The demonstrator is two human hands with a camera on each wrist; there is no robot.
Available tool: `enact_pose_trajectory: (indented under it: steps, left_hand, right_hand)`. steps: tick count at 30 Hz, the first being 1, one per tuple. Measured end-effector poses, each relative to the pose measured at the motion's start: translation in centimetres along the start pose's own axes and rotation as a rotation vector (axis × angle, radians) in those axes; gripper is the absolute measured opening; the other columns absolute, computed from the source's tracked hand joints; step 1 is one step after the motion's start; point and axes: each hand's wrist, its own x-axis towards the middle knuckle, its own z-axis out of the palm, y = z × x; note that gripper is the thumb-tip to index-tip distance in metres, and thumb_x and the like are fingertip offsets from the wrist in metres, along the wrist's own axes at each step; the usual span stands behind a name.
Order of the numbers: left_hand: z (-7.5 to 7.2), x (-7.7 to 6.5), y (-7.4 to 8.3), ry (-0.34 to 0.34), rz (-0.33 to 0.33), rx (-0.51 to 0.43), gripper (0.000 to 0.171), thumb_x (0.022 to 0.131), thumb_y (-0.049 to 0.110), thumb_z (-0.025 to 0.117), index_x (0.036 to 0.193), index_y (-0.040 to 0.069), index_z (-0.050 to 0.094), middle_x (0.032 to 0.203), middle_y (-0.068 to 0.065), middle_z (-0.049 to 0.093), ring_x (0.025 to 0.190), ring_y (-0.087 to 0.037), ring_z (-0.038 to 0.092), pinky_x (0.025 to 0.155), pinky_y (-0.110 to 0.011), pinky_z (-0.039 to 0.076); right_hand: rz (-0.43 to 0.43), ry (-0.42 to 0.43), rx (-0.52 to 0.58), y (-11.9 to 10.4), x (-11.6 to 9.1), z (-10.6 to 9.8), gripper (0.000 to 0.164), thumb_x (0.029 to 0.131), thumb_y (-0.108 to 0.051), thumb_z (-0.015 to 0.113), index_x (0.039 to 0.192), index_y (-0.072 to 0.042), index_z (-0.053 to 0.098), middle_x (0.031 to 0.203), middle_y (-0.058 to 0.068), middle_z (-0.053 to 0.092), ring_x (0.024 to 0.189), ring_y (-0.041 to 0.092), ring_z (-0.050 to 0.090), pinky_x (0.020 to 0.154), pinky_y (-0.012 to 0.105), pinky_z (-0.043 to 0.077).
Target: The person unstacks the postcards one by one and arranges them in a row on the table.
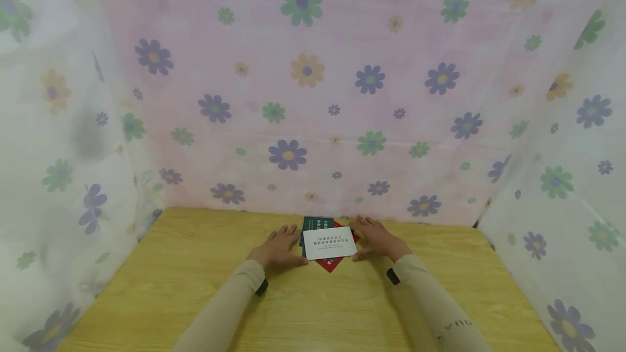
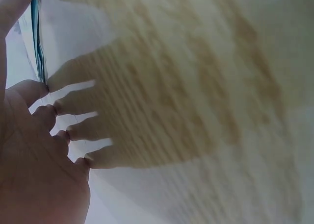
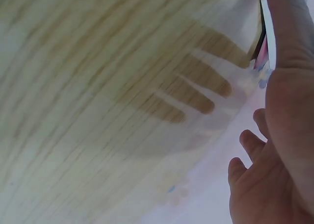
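A white card (image 1: 330, 242) printed with dark lettering lies on top of a small pile at the back of the table. Beneath it a dark green card (image 1: 317, 224) sticks out at the back, and a red card (image 1: 330, 266) shows its corners at an angle. My left hand (image 1: 277, 249) lies at the pile's left side, fingers spread and thumb by the front left corner. In the left wrist view the pile's thin edge (image 2: 37, 42) stands beside the fingers. On the opposite side, my right hand (image 1: 380, 239) has its fingers and thumb extended along the right edges.
The light wooden table (image 1: 313, 308) ends against a pink floral curtain (image 1: 337, 96) just behind the pile. White floral sheets (image 1: 49, 140) hang on both sides. A dark band (image 1: 262, 287) shows at each wrist, below the beige sleeves.
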Motion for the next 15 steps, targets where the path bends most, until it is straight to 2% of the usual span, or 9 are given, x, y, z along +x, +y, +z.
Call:
enact_pose_trajectory:
  steps: [8,15]
  left_hand:
    - [0.27,-0.32,0.1,0.018,0.03,0.015,0.087,0.092,0.054,0.068,0.159,0.009,0.035,0.168,-0.017,0.024,0.155,-0.042,0.016,0.125,-0.059,0.016]
    - [0.13,-0.68,-0.03,0.001,0.029,0.014,0.087,0.093,0.053,0.068,0.159,0.009,0.034,0.168,-0.017,0.021,0.156,-0.041,0.014,0.126,-0.058,0.014]
  right_hand:
    - [0.014,-0.025,-0.013,-0.85,-0.17,-0.07,0.095,0.082,-0.039,0.085,0.155,0.0,0.039,0.166,0.028,0.019,0.152,0.051,0.017,0.121,0.067,0.018]
    - [-0.029,0.024,-0.026,-0.94,0.05,0.55,0.096,0.08,-0.037,0.087,0.153,0.002,0.04,0.165,0.026,0.023,0.152,0.05,0.019,0.121,0.066,0.018]
